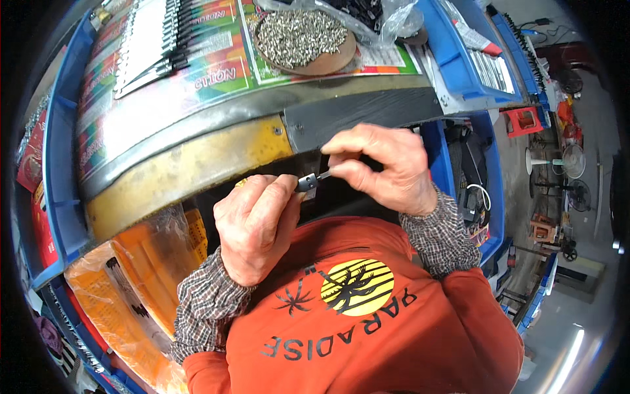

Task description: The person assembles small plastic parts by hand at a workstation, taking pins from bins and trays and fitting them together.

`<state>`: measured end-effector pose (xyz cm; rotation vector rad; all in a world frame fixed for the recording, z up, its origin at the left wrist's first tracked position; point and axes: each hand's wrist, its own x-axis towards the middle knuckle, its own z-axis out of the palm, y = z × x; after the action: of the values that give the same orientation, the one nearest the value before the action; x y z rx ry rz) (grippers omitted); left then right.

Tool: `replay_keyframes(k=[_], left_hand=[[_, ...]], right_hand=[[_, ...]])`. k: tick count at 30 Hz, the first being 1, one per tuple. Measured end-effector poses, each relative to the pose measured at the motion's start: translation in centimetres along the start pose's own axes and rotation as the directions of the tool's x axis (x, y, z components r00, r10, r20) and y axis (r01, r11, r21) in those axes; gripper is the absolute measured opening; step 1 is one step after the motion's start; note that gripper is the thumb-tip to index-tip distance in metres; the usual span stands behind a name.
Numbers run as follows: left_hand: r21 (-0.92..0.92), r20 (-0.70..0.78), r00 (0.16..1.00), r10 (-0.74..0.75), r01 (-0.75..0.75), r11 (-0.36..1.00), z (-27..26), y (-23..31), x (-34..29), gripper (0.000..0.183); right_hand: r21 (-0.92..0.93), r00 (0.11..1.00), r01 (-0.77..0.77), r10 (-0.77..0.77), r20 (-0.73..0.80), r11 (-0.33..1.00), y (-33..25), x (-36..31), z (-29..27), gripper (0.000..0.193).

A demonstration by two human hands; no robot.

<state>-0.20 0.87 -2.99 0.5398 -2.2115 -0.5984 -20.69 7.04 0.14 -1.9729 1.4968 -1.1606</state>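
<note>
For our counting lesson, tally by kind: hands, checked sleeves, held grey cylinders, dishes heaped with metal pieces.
Left hand and right hand: 2
Checked sleeves: 2
Held grey cylinder: 1
Brown dish heaped with metal pieces: 1
Total: 6

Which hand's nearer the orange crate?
Left. The left hand is up and to the right of the orange crate in view; the right hand is farther right, beyond the left.
</note>
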Motion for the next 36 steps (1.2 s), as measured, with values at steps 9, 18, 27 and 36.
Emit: replay_keyframes(k=[9,18,27,36], left_hand=[[0.096,0.017,0.993,-0.118,0.116,0.989,-2.4,0.1,1.3,0.025],[0.114,-0.016,0.991,-0.13,0.131,0.985,-2.8,-0.2,1.5,0.024],[0.131,-0.017,0.99,-0.142,0.143,0.981,-2.6,-0.1,1.4,0.024],[0.115,-0.023,0.99,-0.142,0.144,0.983,-2.5,-0.1,1.4,0.024]], right_hand=[[-0.398,0.975,-0.004,-0.086,-0.207,0.917,3.2,4.4,-1.6,0.017],[-0.635,0.969,0.016,-0.168,-0.18,0.772,4.8,5.4,-2.0,0.035],[-0.683,0.975,0.04,-0.177,-0.131,0.729,5.0,5.7,-1.8,0.039],[-0.63,0.967,0.067,-0.205,-0.15,0.773,5.4,5.6,-1.8,0.035]])
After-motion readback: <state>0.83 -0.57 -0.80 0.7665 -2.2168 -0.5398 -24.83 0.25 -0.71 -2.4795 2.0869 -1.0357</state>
